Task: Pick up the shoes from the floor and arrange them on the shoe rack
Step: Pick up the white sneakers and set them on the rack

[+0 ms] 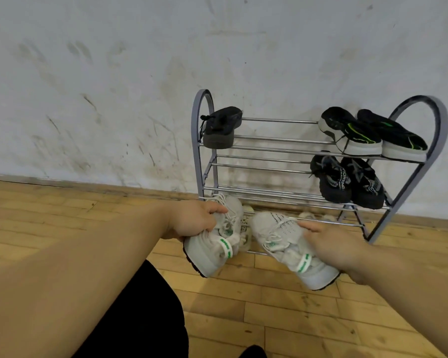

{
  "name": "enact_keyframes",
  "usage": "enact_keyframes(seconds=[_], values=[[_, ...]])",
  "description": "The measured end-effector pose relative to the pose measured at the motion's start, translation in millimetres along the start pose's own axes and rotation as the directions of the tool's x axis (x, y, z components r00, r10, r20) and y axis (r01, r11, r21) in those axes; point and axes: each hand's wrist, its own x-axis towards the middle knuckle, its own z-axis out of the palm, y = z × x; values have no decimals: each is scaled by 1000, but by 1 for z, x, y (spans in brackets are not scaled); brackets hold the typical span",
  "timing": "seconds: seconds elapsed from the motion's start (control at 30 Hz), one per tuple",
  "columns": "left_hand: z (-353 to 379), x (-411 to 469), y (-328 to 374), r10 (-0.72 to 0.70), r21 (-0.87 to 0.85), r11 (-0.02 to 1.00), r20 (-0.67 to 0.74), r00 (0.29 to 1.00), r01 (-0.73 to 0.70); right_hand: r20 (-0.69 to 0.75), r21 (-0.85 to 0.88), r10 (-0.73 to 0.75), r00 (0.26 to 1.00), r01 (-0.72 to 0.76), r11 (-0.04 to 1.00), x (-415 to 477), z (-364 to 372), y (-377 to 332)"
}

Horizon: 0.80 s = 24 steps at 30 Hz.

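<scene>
Fingers (217, 209) of the left hand (192, 220) are curled tight over the laced collar of the left white sneaker (207, 254), a mesh lace-up shoe with a green-marked heel tab.

Around them lie a pale wooden plank floor (295, 319) and a scuffed white wall (114, 73). Against that wall stands the grey metal shoe rack with arched ends and thin chrome rails (277, 121). Dark clothing (140, 319) fills the near lower edge.

On the rack's top tier a single black slip-on shoe (221, 127) sits at the left end. A pair of black sneakers with green stripes and white soles (354, 135) sits at the right end. Below them, on the middle tier, is a pair of black lace-up trainers (347, 182). On the lowest tier there are blurred pale shoes (246, 229), partly hidden behind the two white ones.

The right hand (331, 241) holds the matching right white sneaker (274, 233) from its outer side. Its forefinger (308, 225) is stretched along the upper and its other fingers are hidden. Both sneakers are tilted, toes toward the lowest rails and heels over the floor. Whether they touch it cannot be told.
</scene>
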Motion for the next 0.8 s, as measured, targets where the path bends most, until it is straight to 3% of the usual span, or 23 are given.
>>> enact_keyframes(seconds=[0.23,0.33,0.43,0.57,0.67,0.8], values=[[-4,69,-20,-35,114,993,151,988,18,-71,62,50,996,-45,997,56,45,43],[-2,108,-38,3,101,995,145,989,-18,-134,133,48,990,-30,991,86,60,51],[8,149,-62,65,58,996,56,996,-68,-212,239,60,975,-8,971,123,83,55],[30,200,-88,116,-73,988,-213,970,-134,-296,348,61,953,48,936,184,104,59],[32,237,-90,55,-249,958,-328,943,-143,-358,346,83,930,50,937,228,113,55],[22,285,-79,39,-252,954,-425,904,-160,-438,292,94,894,43,955,272,121,48]])
